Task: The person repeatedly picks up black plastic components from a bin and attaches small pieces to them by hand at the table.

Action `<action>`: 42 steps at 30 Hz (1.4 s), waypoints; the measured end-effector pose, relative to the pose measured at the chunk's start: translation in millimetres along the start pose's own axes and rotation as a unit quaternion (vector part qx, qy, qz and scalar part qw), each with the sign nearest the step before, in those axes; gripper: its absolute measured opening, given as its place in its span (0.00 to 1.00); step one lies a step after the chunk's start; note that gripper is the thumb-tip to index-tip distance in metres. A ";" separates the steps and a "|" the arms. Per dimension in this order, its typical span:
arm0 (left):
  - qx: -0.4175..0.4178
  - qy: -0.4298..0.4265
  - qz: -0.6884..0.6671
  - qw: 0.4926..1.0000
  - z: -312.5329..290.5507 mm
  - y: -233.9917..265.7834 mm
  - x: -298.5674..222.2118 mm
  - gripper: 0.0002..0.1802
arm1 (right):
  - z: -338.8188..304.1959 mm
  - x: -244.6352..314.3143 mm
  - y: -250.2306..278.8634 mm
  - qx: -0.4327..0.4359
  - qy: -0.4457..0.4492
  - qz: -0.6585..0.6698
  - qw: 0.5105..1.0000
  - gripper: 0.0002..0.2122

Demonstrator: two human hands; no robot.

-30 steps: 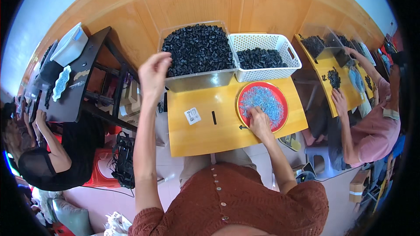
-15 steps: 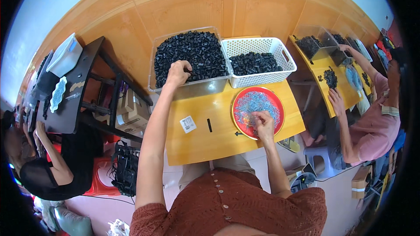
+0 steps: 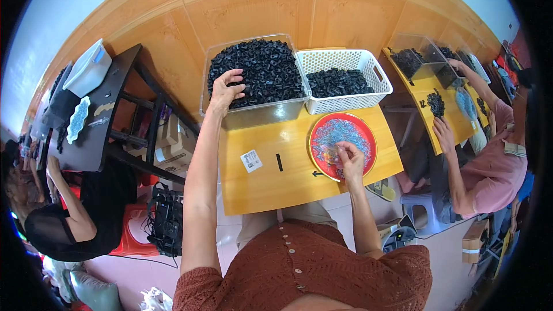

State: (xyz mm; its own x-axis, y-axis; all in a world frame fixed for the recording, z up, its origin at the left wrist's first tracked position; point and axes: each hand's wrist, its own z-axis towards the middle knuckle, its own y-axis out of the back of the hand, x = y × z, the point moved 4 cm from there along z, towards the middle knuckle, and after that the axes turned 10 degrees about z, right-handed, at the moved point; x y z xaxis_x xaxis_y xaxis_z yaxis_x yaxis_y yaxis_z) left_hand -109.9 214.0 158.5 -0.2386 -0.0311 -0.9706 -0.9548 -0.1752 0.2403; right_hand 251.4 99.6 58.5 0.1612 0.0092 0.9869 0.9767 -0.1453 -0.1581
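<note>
My left hand [image 3: 226,90] is over the left front part of a clear plastic bin [image 3: 262,116], its fingers bent and apart above a heap of small black plastic pieces [image 3: 262,69]. No piece shows plainly in that hand. To the right, my right hand [image 3: 352,160] is held above a red round basin [image 3: 372,138] of thin, bluish, shiny small parts [image 3: 340,133]. Its thumb and fingertips are drawn together; whatever they may hold is too small to make out. A short black strip [image 3: 280,162] and a white printed label [image 3: 251,161] lie on the yellow table [image 3: 265,193].
Beside the clear bin stands a white perforated basket [image 3: 345,103] holding more black pieces. A small black part [image 3: 317,174] lies by the basin. At right a person in pink [image 3: 498,167] works at another yellow table; at left a person in black [image 3: 98,213] sits by a dark table [image 3: 86,152].
My left hand has lifted slightly and its fingers have spread from the heap. My right hand has shifted a little within the space over the basin. The view has moved slightly.
</note>
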 end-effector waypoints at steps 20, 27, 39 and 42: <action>0.044 0.078 -0.218 0.972 -175.0 -85.5 70.3 0.13 | -35.6 18.2 -117.4 0.203 -0.029 0.114 0.972 0.05; -0.040 0.094 -0.247 0.964 -200.9 -89.1 77.6 0.13 | -63.6 2.6 -128.0 0.192 0.091 -0.017 0.977 0.05; -0.068 0.112 -0.410 0.903 -214.8 -105.3 87.1 0.09 | -76.6 2.4 -131.2 0.156 0.069 0.103 0.980 0.05; -0.095 0.044 -0.294 0.950 -211.9 -94.3 72.1 0.09 | -69.1 7.2 -128.3 0.171 0.067 0.061 0.981 0.05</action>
State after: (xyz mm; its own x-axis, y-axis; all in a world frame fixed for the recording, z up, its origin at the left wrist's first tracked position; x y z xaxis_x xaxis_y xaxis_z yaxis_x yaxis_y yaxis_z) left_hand 0.6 19.8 63.2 0.3502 0.0465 -0.9355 -0.8671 -0.3616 -0.3426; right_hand 117.5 49.9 88.1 0.2829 -0.1219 0.9514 0.9453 0.2035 -0.2550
